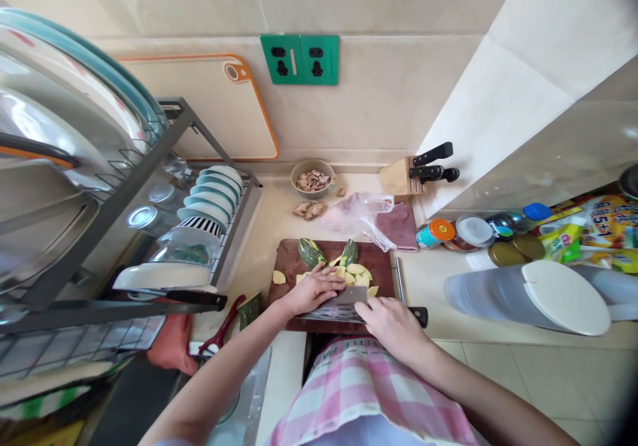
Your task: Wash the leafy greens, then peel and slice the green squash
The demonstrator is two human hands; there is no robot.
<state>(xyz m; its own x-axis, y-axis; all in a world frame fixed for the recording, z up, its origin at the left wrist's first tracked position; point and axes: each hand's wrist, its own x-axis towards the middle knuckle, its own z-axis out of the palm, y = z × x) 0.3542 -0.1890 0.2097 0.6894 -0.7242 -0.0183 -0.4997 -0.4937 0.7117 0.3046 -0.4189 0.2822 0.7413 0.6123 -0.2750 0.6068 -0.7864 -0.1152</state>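
My right hand [391,323] is closed around a cleaver near its black handle [419,316]. The cleaver's broad blade [331,311] lies low over the front of a brown cutting board [286,250]. My left hand [315,290] rests with fingers stretched flat over pale squash slices beside the blade; what lies under the palm is hidden. Two green-skinned squash pieces [312,253] sit at the back of the board. Cut squash slices [356,273] are bunched right of my left fingers, and one lone slice [279,277] lies at the left.
Behind the board are a bowl of sliced meat or mushrooms [312,181], brownish lumps [309,210], a plastic bag [361,213] and a knife block [396,175]. A dish rack [199,130] and red-handled scissors [224,326] stand left. Jars [434,233] and a pitcher [498,293] stand right.
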